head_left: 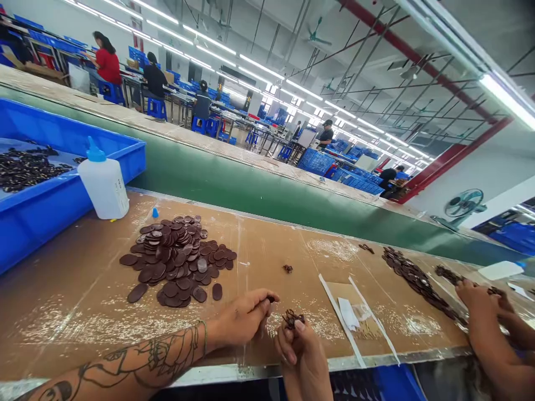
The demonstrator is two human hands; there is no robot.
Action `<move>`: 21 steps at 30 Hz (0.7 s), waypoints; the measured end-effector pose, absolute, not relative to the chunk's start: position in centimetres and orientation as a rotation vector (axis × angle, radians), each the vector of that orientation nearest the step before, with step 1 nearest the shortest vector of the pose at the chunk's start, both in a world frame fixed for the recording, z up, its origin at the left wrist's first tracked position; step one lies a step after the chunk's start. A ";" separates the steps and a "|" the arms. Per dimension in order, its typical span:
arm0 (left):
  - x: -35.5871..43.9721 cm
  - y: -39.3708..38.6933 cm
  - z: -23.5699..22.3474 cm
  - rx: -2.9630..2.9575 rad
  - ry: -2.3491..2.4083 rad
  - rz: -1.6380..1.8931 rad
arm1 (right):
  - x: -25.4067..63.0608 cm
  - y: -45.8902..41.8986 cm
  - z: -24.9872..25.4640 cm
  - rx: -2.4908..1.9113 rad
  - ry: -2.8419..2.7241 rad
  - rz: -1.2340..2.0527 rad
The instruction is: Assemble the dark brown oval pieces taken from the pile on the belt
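Note:
My left hand [241, 318], on a tattooed forearm, is closed with a small dark brown piece [271, 299] pinched at its fingertips. Most of that piece is hidden, so its shape is unclear. Beside it, my right hand [305, 348] grips a bunch of dark brown curled strips [291, 317] between thumb and fingers. The hands are close together over the table's near edge. To the left lies a heap of flat dark brown oval discs [178, 267], with a single disc [217, 292] apart from it. A small tangled brown bunch [288, 268] rests on the tabletop ahead.
A blue bin [62, 223] with brown pieces stands left, beside a white squeeze bottle [104, 186] and small blue cap [155, 213]. White strips [340, 317] and paper lie right. Further right, a co-worker's hands [476, 295] work near more discs [413, 278]. A green conveyor belt [200, 172] runs behind.

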State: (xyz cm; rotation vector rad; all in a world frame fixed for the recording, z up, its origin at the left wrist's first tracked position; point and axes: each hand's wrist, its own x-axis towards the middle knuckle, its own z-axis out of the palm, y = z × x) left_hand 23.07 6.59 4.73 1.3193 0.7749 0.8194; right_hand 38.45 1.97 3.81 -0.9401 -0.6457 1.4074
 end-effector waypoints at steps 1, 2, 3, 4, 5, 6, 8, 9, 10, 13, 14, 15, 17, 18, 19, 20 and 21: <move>22.9 6.5 4.8 1.343 0.791 0.829 | 38.5 2.0 3.6 -0.913 -0.643 1.409; 22.8 6.5 4.8 1.365 0.809 0.847 | 38.5 2.1 3.4 -0.883 -0.641 1.422; 22.8 6.4 4.8 1.382 0.825 0.873 | 38.6 2.0 3.2 -0.852 -0.637 1.443; 22.7 6.4 4.9 1.392 0.836 0.901 | 38.7 2.0 3.1 -0.824 -0.629 1.469; 22.7 6.5 4.8 1.393 0.840 0.925 | 38.8 1.9 3.1 -0.798 -0.617 1.492; 22.8 6.5 4.8 1.384 0.837 0.940 | 38.8 1.8 3.1 -0.782 -0.604 1.510; 23.1 6.8 4.4 1.334 0.824 0.953 | 38.6 1.7 3.5 -0.790 -0.596 1.519; 23.3 7.0 4.2 1.292 0.818 0.957 | 38.5 1.7 3.7 -0.808 -0.601 1.509; 23.6 7.2 3.9 1.241 0.812 0.956 | 38.4 1.6 3.9 -0.832 -0.608 1.492; 24.2 7.7 3.4 1.076 0.789 0.959 | 38.1 1.7 3.8 -0.908 -0.614 1.423; 24.3 7.7 3.4 1.032 0.782 0.969 | 38.1 1.8 3.5 -0.929 -0.615 1.410; 24.3 7.8 3.5 0.994 0.777 0.984 | 38.1 1.9 3.2 -0.946 -0.617 1.402; 24.3 7.7 3.9 0.940 0.772 1.017 | 38.3 2.2 2.5 -0.964 -0.613 1.393; 24.3 7.6 4.1 0.922 0.769 1.026 | 38.4 2.4 2.1 -0.961 -0.610 1.393; 24.3 7.6 4.3 0.909 0.766 1.032 | 38.4 2.5 1.9 -0.948 -0.606 1.391; 24.2 7.5 4.5 0.903 0.764 1.037 | 38.5 2.6 1.7 -0.926 -0.602 1.385; 24.1 7.5 4.7 0.902 0.764 1.041 | 38.5 2.6 1.7 -0.904 -0.601 1.382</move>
